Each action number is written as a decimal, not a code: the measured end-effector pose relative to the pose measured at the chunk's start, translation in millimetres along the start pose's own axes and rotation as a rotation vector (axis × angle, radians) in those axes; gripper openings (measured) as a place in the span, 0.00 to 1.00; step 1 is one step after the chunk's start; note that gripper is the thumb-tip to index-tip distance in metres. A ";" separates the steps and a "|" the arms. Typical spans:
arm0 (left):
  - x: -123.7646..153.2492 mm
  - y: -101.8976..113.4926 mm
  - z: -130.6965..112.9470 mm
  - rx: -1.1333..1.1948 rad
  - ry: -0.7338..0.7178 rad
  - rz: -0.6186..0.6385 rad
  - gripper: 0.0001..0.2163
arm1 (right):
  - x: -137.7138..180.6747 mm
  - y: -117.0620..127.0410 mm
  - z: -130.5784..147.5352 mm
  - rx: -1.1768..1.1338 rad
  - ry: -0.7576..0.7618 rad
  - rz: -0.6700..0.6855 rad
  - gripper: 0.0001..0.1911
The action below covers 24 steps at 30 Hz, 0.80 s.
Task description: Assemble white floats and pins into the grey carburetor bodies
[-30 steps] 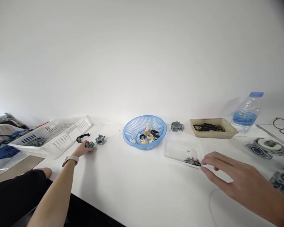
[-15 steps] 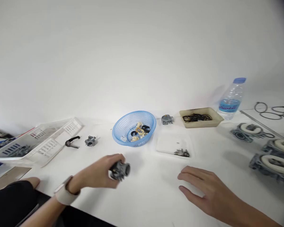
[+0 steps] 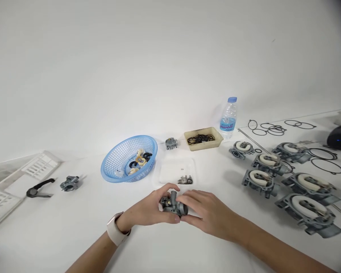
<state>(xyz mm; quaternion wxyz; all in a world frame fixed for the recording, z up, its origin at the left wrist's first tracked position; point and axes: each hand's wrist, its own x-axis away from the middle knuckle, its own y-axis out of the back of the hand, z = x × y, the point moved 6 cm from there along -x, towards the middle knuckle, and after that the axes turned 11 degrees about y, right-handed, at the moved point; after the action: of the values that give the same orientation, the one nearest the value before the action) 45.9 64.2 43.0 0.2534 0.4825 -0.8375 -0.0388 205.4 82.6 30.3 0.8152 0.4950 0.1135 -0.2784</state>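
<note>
A grey metal carburetor body (image 3: 174, 203) is held between both hands at the front of the white table. My left hand (image 3: 152, 208) grips its left side, thumb below and fingers above. On the other side, my right hand (image 3: 206, 210) closes its fingers and thumb around the round end. Just beyond my hands lies a shallow white tray (image 3: 166, 167) with small metal parts (image 3: 185, 179) in it. Behind to the left, a blue plastic basket (image 3: 110, 167) contains white, tan and black curved floats (image 3: 140, 159).
Several carburetors with white floats (image 3: 258, 178) stand at right, near black rubber rings (image 3: 272, 129). A beige tray (image 3: 217, 143) of black rings, a water bottle (image 3: 227, 119) and another carburetor (image 3: 171, 143) line the wall. At left are a carburetor (image 3: 69, 183), a black tool (image 3: 39, 188) and a white crate (image 3: 39, 167).
The view has turned to the right. My right hand has come over to the carburetor body that my left hand was holding alone, and now both hold it.
</note>
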 end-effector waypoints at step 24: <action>12.4 4.1 29.7 -0.356 -0.172 -0.272 0.27 | 2.6 5.2 -39.6 -0.447 -0.615 0.190 0.23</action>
<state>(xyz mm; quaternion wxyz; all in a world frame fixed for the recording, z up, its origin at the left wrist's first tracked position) 23.9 50.7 23.3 0.2548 0.5336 -0.7633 -0.2604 214.1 118.0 13.8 0.9210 0.2070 -0.1247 -0.3054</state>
